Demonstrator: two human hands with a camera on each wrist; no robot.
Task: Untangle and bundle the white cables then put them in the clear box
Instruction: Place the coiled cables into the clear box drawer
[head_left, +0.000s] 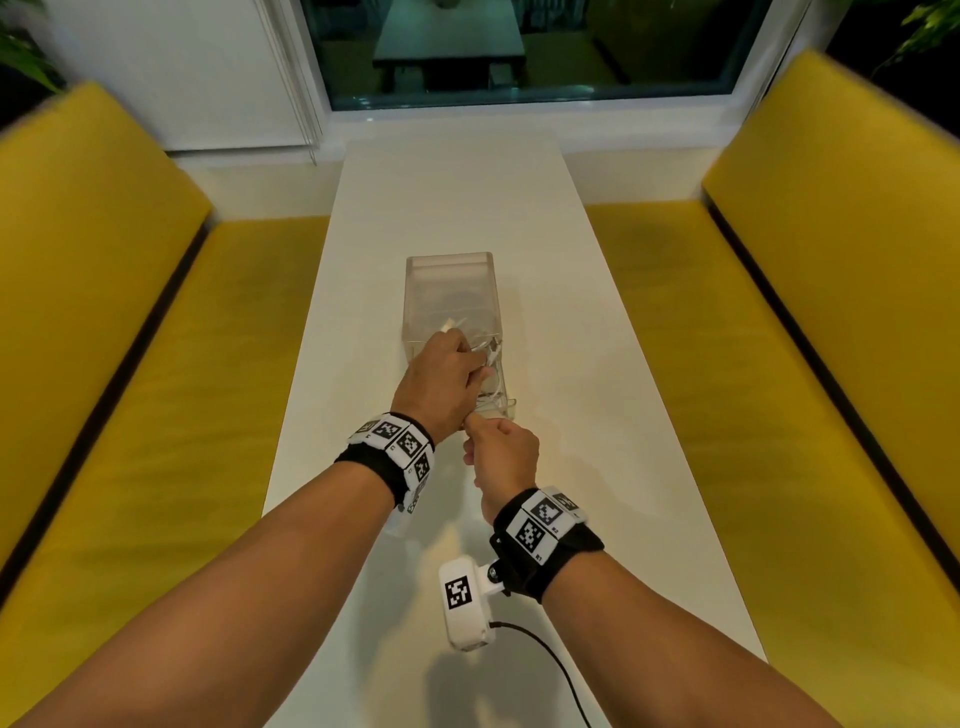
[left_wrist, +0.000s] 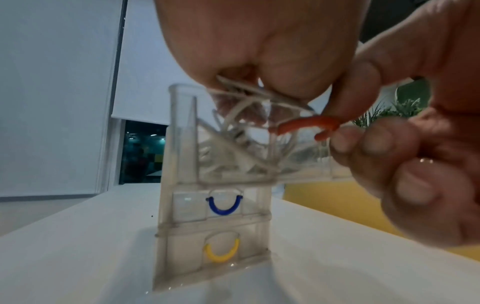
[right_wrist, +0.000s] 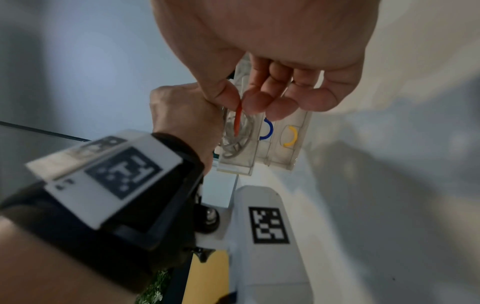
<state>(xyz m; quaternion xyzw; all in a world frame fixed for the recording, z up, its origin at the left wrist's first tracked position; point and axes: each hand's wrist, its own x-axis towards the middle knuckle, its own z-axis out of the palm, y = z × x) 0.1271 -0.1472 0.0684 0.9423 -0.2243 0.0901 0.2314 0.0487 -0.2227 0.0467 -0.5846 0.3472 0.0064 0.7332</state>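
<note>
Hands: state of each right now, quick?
Left hand: closed on the white cables, at the clear box's top drawer.
Right hand: pinching the drawer's orange handle.

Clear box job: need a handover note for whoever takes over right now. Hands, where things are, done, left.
Left hand: over the open top drawer of the clear box, fingers curled round the white cables, which hang into that drawer.
Right hand: just in front of the box, pinching the drawer's red handle, drawer pulled out.
Box stands on the white table; the drawers with the blue handle and yellow handle are closed.
Done: cables gathered, mostly in the drawer.
Left: let go of the cables, tuck in any loops, push the drawer shut. Whether they are tied is not visible.
</note>
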